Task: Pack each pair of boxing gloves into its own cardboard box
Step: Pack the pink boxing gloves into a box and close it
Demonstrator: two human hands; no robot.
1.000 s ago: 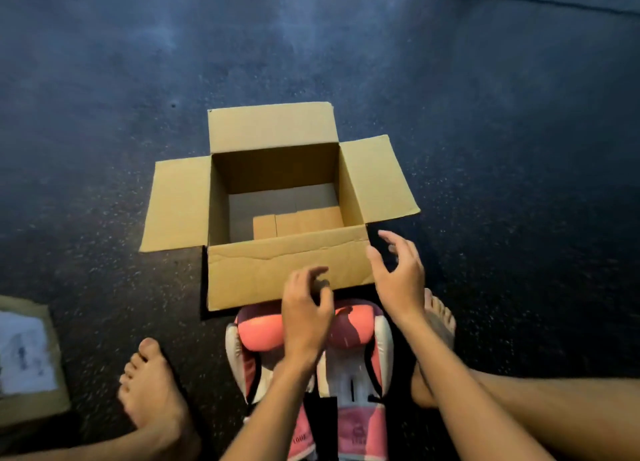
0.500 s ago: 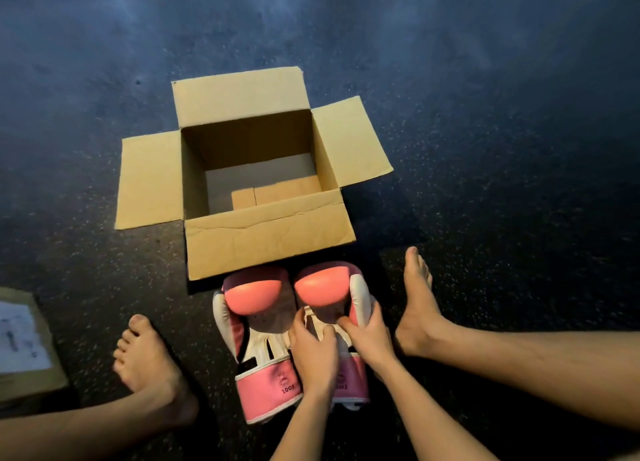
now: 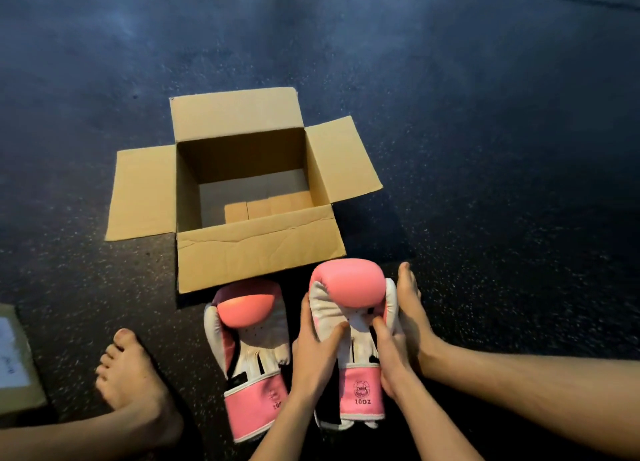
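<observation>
An open cardboard box [image 3: 258, 256] stands on the dark floor with all its flaps spread; nothing but folded bottom flaps shows inside. In front of it is a pair of pink and white boxing gloves. The left glove [image 3: 249, 350] lies palm up on the floor. The right glove [image 3: 349, 298] is raised a little off the floor, its pink tip near the box's front wall. My left hand [image 3: 315, 350] grips its left side and my right hand [image 3: 389, 353] grips its right side, thumbs on the white palm.
My bare left foot [image 3: 135, 381] rests on the floor left of the gloves. Close beside the held glove is my right foot [image 3: 414, 315]. A second cardboard box with a white label [image 3: 17, 363] sits at the left edge. Dark speckled floor lies all around.
Both hands dropped from the box's front wall to the gloves. They took hold of the right glove and lifted it up off the floor; the left glove stayed put.
</observation>
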